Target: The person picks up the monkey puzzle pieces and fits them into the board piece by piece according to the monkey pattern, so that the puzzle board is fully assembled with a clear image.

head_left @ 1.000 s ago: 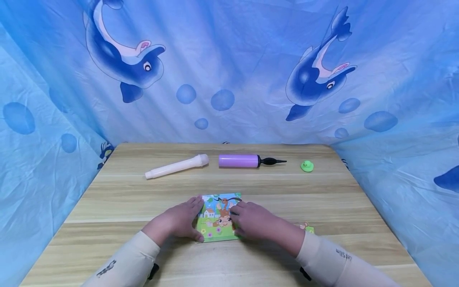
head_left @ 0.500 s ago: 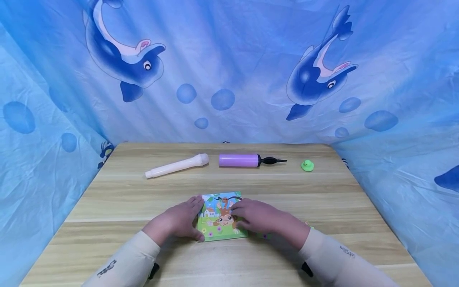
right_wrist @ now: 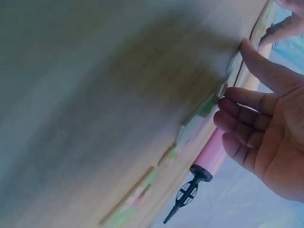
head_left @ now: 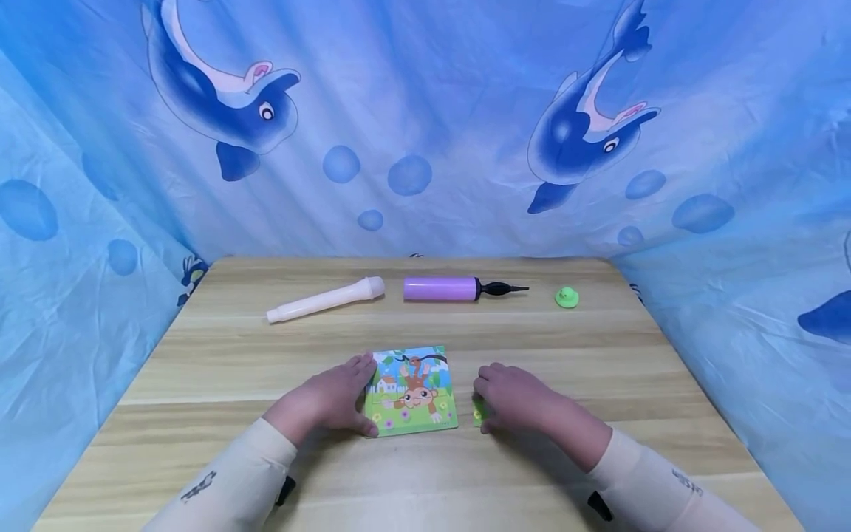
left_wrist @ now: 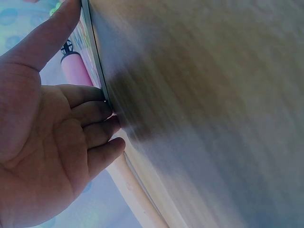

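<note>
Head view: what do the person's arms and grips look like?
Left sleeve and right sleeve: cream-white, each with dark print, too blurred to read. A small black piece shows at each sleeve's inner edge. Left grip and right grip: bare, no gloves.

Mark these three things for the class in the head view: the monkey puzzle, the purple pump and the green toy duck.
Monkey puzzle [head_left: 414, 391]: head view, middle of its picture side.
Purple pump [head_left: 444, 289]: head view, on its barrel.
Green toy duck [head_left: 566, 298]: head view, on its body.
</note>
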{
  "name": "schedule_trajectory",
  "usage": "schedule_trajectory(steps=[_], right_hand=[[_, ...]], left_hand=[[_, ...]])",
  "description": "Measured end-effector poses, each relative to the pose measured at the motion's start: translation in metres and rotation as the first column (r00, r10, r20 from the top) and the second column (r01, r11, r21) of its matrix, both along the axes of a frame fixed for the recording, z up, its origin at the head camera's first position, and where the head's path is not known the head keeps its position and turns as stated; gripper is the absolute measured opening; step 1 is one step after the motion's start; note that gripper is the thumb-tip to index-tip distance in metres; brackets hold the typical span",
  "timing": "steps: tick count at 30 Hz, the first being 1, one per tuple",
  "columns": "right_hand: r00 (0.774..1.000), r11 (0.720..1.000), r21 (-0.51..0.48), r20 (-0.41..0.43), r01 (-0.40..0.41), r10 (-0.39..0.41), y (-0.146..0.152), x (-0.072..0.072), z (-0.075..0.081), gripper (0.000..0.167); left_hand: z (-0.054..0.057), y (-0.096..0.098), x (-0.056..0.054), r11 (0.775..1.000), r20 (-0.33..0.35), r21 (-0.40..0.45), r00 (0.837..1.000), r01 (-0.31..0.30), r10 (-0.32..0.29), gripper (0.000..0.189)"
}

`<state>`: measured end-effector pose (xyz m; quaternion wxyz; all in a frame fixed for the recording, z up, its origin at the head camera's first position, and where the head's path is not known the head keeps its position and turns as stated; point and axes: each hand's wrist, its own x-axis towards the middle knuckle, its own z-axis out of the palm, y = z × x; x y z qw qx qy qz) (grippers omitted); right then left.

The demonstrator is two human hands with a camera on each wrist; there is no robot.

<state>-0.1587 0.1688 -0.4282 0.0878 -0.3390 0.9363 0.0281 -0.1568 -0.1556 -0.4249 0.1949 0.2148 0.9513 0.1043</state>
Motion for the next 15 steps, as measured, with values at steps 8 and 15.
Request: schedule_trajectory(steps=[8,15], right_hand=[[0.989,0.994,-0.090,0.138,0.068,-0.055,0.001,-0.007,-0.001,0.035],[0.954,0.978,-0.166,0.292,0.124,-0.071,-0.002,-0.020,0.002,0.022]], left_hand=[[0.001,0.000,-0.002,1.000,0.007,-0.004,1.000,0.010,-0.010,0.115],[0.003,0.000,-0.001,1.000,0.021,0.004,1.000,0.007,-0.007,0.115]])
